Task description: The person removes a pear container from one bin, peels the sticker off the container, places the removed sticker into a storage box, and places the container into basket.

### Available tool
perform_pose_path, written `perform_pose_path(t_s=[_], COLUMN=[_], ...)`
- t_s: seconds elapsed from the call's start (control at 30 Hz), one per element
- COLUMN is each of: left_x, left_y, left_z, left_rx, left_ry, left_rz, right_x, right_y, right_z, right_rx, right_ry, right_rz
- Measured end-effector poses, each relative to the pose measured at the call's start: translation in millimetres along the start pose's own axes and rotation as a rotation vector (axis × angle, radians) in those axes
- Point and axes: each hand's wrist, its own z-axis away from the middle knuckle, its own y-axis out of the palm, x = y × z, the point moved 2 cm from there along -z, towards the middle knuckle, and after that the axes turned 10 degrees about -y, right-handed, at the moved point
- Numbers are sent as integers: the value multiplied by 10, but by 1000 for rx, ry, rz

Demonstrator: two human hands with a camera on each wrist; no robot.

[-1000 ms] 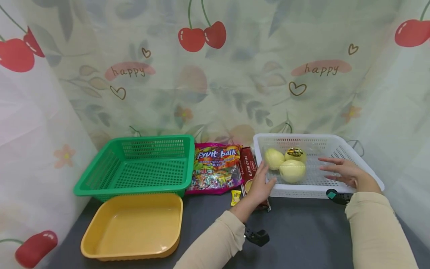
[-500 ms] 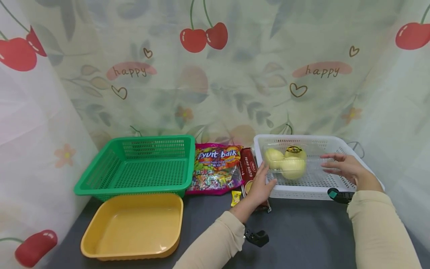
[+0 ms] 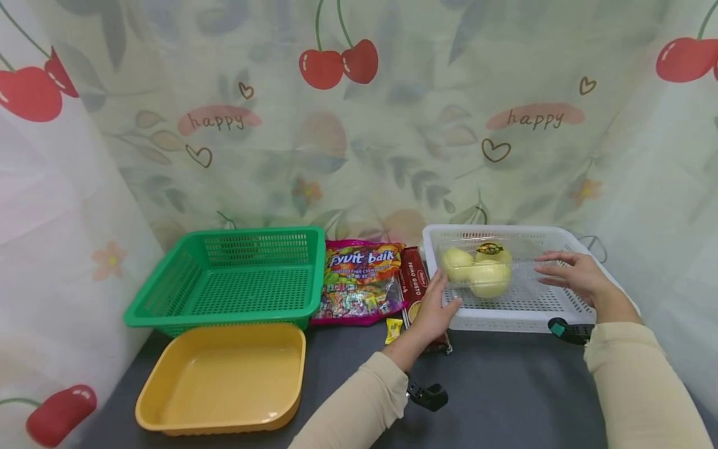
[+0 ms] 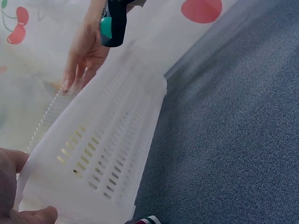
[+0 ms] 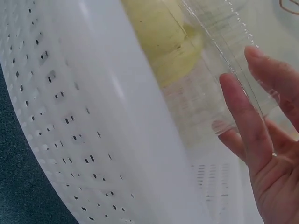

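Observation:
A clear plastic fruit box (image 3: 524, 269) with several pale yellow-green round fruits (image 3: 489, 280) and a gold-and-black label sits in the white basket (image 3: 499, 320). Its beaded edge rises above the basket rim in the left wrist view. At the box's right end, my right hand (image 3: 580, 275) pinches the clear plastic, thumb on one side and fingers on the other, as the right wrist view shows. My left hand (image 3: 433, 315) is at the basket's left front corner, its fingers fairly straight along the rim and thumb (image 4: 42, 214) against the outer wall.
Left of the basket lie a red Primo Gusto pasta pack (image 3: 414, 280), partly under the left hand, a yellow wrapped candy (image 3: 394, 330) and a Fyvit baik candy bag (image 3: 364, 274). A green basket (image 3: 314, 299) and a yellow tub (image 3: 219, 390) stand further left. A patterned curtain (image 3: 404, 162) backs the table.
The near side of the fruit box has tilted up slightly and its fruits have shifted back a little. The right hand has edged slightly upward; the left hand stays in place.

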Motion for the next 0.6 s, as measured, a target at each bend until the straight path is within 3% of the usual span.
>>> perform_pose_path(t_s=[0.27, 0.6], left_x=[21, 26], left_y=[1, -9], left_z=[-1, -10], left_rx=[6, 20], left_ry=[1, 4], left_rz=[1, -6], right_x=[49, 112], right_y=[29, 83], right_z=[55, 164], right_rx=[-70, -188], right_ry=[-54, -98], right_rz=[41, -4])
